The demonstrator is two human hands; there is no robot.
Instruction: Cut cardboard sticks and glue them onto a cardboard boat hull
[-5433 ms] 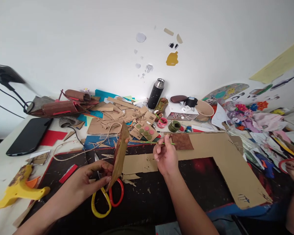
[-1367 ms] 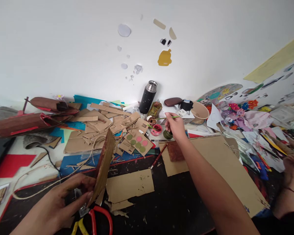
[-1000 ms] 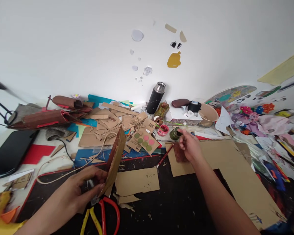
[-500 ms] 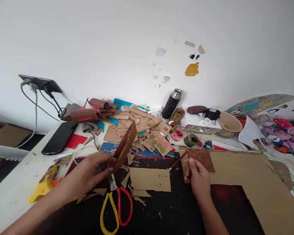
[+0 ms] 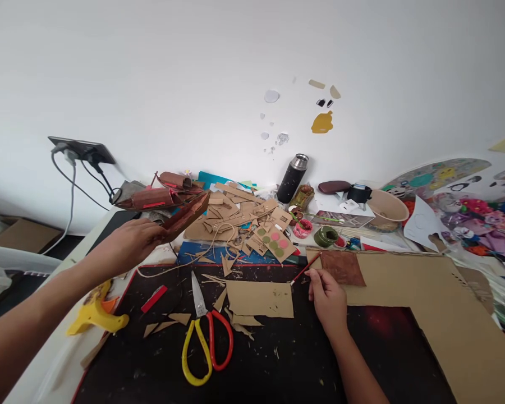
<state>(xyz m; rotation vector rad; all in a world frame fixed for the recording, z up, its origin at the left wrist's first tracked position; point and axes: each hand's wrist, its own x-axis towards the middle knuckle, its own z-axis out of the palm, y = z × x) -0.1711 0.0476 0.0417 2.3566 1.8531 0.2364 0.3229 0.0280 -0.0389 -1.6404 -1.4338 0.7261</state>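
My left hand [image 5: 141, 235] is closed on the near end of a brown-painted cardboard boat hull [image 5: 189, 216], lifted beside the scrap pile. My right hand [image 5: 328, 300] rests over the cardboard's left edge with fingers curled; whatever they may hold is hidden. Close to its fingertips lies a thin red stick with a white tip [image 5: 299, 275], perhaps a paintbrush. Beyond this hand is a brown-painted square [image 5: 343, 267] on the big cardboard sheet [image 5: 446, 314]. Scissors with yellow and red handles [image 5: 204, 331] lie on the black mat, left of a plain cardboard rectangle [image 5: 261, 299].
Cardboard scraps [image 5: 244, 216] heap up at the back. Brown boat models [image 5: 151, 197] stand back left, above a phone [image 5: 109, 230]. A yellow glue gun [image 5: 96, 314] lies left. Paint jars [image 5: 326, 235] and a black flask [image 5: 293, 178] stand behind the mat.
My left hand has carried the boat hull up and left, uncovering the scissor blades and a red strip. My right hand has shifted slightly left, toward the red stick.
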